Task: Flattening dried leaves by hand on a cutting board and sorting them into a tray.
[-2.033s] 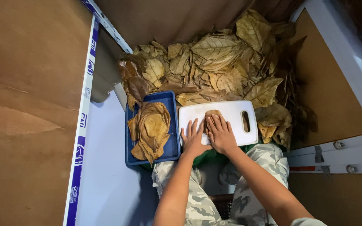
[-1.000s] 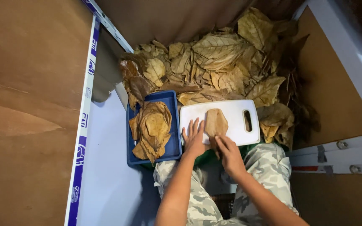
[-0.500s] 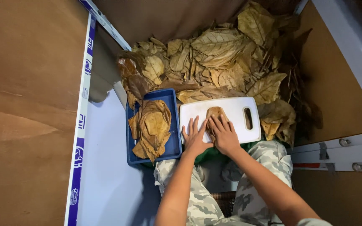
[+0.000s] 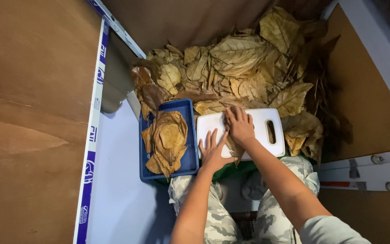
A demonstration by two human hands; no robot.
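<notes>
The right hand lies palm down, fingers spread and flat, on a brown dry leaf that rests on the white cutting board. Most of the leaf is hidden under the palm; only its near edge and a pointed tip show below the wrist, at the board's near edge. The left hand lies just beside it, also flat with fingers fanned out, pressing the board's near left part. Its fingertips reach toward the right hand's wrist, and the two hands look to touch or nearly touch there. Neither hand pinches anything.

The cutting board is rectangular with rounded corners and a slot handle at its right end. It lies across the person's lap, over something green, above knees in camouflage trousers.

Touching the board's left edge is a blue tray, rectangular, holding a loose stack of flattened brown leaves. The tray stands on a pale surface.

Beyond the board and tray a big heap of dry, curled, tan and brown leaves fills the corner, spilling down the right side past the board's handle end. Brown panels rise at left, edged by a white strip with blue markings. At right stands another brown panel with a white frame.
</notes>
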